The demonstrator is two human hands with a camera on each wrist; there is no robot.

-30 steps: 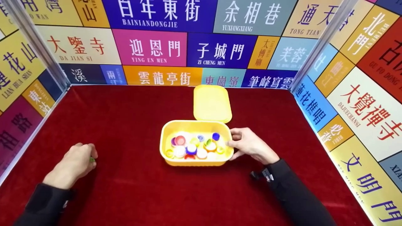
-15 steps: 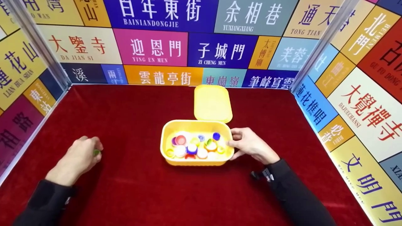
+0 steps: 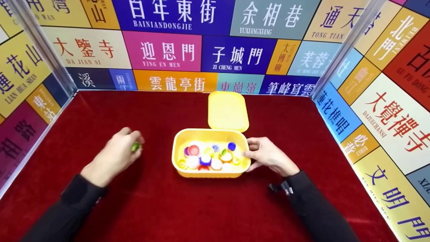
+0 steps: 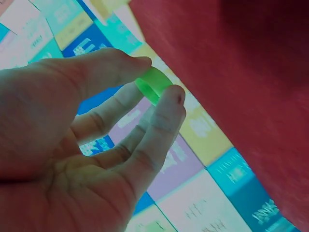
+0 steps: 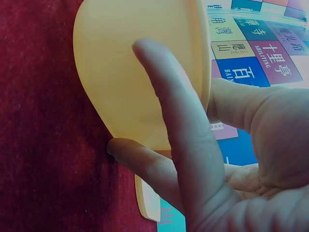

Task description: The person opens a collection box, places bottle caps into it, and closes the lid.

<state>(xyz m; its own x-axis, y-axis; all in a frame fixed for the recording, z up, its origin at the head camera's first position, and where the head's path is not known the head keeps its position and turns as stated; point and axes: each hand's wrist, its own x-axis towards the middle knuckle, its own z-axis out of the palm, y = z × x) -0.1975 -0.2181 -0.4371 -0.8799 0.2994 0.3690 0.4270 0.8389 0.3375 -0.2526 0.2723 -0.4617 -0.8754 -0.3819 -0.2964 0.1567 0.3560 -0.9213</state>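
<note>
A green bottle cap [image 4: 154, 84] is pinched between the thumb and fingertips of my left hand [image 3: 114, 154], off to the left of the yellow plastic box [image 3: 211, 174]. The box stands without its lid and holds several bottle caps [image 3: 205, 159] in white, blue, red, yellow and other colours. At the box's right end, my right hand [image 3: 270, 156] grips the corner with spread fingers. In the right wrist view those fingers [image 5: 171, 104] lie against the box's wall [image 5: 116, 72]. Part of the green cap is covered by my left fingers.
Behind the box lies its yellow lid [image 3: 228, 111], flat and nearly touching the box's back rim. Dark red cloth [image 3: 151, 208] covers the table. Panels printed with place names [image 3: 161, 50] wall in the back and both sides.
My left hand has moved right and farther forward with the green bottle cap, toward the box. The right hand, the box and the lid have stayed where they were.
</note>
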